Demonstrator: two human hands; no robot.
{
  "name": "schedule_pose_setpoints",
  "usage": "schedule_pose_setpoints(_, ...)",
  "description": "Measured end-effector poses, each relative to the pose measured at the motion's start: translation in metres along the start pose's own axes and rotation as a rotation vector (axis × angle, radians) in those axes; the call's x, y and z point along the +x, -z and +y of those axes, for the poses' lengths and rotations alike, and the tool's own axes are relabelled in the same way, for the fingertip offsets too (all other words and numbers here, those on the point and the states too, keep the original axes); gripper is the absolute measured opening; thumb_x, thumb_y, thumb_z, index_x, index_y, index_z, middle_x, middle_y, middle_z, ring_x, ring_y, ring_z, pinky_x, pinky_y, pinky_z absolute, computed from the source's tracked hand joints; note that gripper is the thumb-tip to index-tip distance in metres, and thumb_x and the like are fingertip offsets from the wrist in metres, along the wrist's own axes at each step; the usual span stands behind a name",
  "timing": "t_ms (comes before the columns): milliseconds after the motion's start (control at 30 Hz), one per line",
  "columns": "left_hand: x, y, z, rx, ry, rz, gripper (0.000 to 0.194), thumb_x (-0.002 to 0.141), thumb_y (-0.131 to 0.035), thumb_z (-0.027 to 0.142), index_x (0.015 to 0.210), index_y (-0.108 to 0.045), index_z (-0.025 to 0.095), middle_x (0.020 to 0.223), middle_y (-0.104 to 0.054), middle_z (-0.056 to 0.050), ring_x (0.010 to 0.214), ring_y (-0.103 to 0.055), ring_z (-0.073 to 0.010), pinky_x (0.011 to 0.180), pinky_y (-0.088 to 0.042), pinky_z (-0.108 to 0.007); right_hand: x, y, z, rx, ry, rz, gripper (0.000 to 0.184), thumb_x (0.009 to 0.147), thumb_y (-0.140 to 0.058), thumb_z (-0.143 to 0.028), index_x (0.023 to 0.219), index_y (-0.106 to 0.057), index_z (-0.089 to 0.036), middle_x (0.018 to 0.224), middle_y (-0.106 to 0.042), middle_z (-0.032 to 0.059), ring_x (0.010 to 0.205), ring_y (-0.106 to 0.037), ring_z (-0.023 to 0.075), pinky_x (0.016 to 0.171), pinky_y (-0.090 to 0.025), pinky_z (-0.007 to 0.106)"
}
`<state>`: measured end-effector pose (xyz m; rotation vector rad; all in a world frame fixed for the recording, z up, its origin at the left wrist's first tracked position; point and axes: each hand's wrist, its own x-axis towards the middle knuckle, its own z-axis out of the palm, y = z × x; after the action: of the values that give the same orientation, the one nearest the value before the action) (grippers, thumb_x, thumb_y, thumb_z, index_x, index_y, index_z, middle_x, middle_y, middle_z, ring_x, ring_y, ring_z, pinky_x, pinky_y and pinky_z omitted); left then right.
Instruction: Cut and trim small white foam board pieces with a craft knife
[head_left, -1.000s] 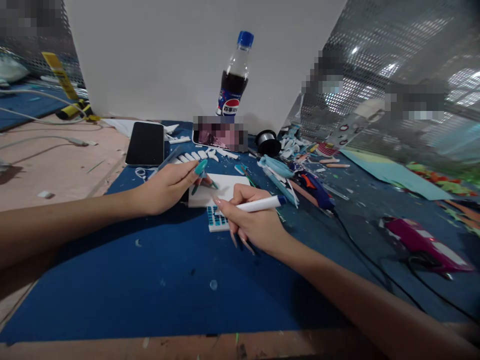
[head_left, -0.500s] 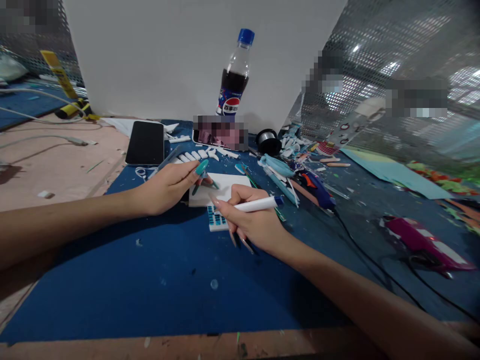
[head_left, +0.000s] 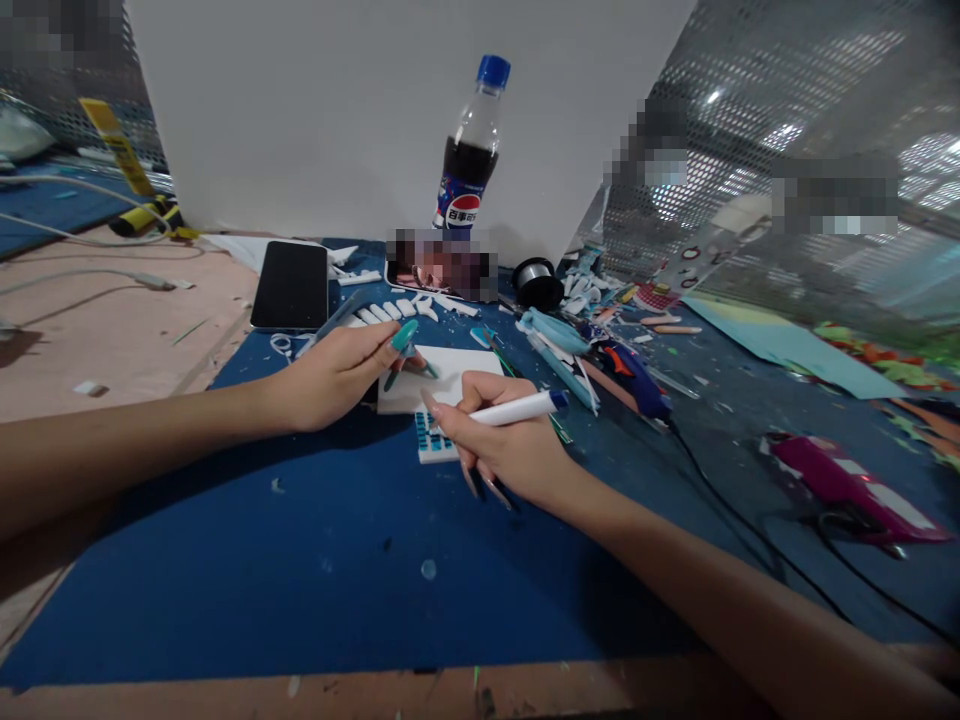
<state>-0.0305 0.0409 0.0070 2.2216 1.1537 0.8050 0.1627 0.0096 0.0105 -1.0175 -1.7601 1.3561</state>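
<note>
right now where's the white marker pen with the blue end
In the head view, the white marker pen is just right of centre, held in the right hand, close to the white slab.

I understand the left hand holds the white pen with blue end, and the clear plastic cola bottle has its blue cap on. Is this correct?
Not quite: in the head view, the right hand, not the left hand, holds the white pen with blue end. The clear plastic cola bottle has its blue cap on.
</note>
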Motion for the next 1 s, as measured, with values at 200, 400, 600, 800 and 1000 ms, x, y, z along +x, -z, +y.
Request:
schedule_pose_setpoints(200,0.0001,0.0001,-0.0019,-0.009,0.013,-0.008,0.035,0.092,-0.026,0.036,0.081,-0.051,0.016,0.08,-0.06,-0.004,0.069,-0.054,-0.0141,0.06,-0.043,-0.025,0.0001,0.0006,-0.0006,0.003,-0.031,-0.001,0.034,0.079,-0.059,-0.025,0.054,-0.037,-0.019,0.035,-0.044,-0.0096,0.024,-0.039,0.0028,0.026,-0.029,0.012)
schedule_pose_setpoints(400,-0.0001,0.0007,-0.0019,0.034,0.023,-0.02,0.038,0.092,-0.024,0.037,0.086,-0.054,0.014,0.076,-0.057,-0.003,0.067,-0.052,-0.0141,0.061,-0.041,-0.025,-0.0001,0.0013,0.0001,-0.026,-0.026,-0.02,0.034,0.079,-0.058,-0.023,0.053,-0.037,-0.019,0.034,-0.044,-0.0098,0.024,-0.038,0.0026,0.027,-0.03,0.013)
schedule_pose_setpoints(600,-0.0005,0.0002,-0.0032,0.008,0.015,-0.036,0.037,0.092,-0.024,0.036,0.091,-0.055,0.015,0.076,-0.056,-0.003,0.067,-0.051,-0.0134,0.06,-0.042,-0.023,-0.0004,0.0016,-0.0008,-0.027,-0.031,-0.028,0.035,0.078,-0.059,-0.023,0.052,-0.036,-0.019,0.034,-0.042,-0.0099,0.024,-0.038,0.0028,0.026,-0.028,0.012)
schedule_pose_setpoints(800,-0.0004,0.0004,-0.0039,0.008,0.022,-0.031,0.035,0.092,-0.024,0.034,0.086,-0.053,0.015,0.077,-0.056,-0.003,0.067,-0.051,-0.0129,0.06,-0.042,-0.023,-0.0011,0.0022,-0.0012,-0.037,-0.036,-0.023,0.036,0.078,-0.059,-0.022,0.051,-0.034,-0.019,0.034,-0.038,-0.0109,0.024,-0.038,0.0023,0.025,-0.027,0.012)
schedule_pose_setpoints(1000,-0.0003,0.0005,-0.0038,0.016,0.017,-0.03,0.037,0.092,-0.025,0.036,0.086,-0.054,0.015,0.078,-0.057,-0.003,0.067,-0.052,-0.0135,0.061,-0.042,-0.024,-0.002,0.0018,-0.0001,-0.042,-0.029,-0.043,0.037,0.077,-0.06,-0.023,0.051,-0.034,-0.019,0.033,-0.039,-0.0103,0.025,-0.039,0.003,0.026,-0.028,0.012)
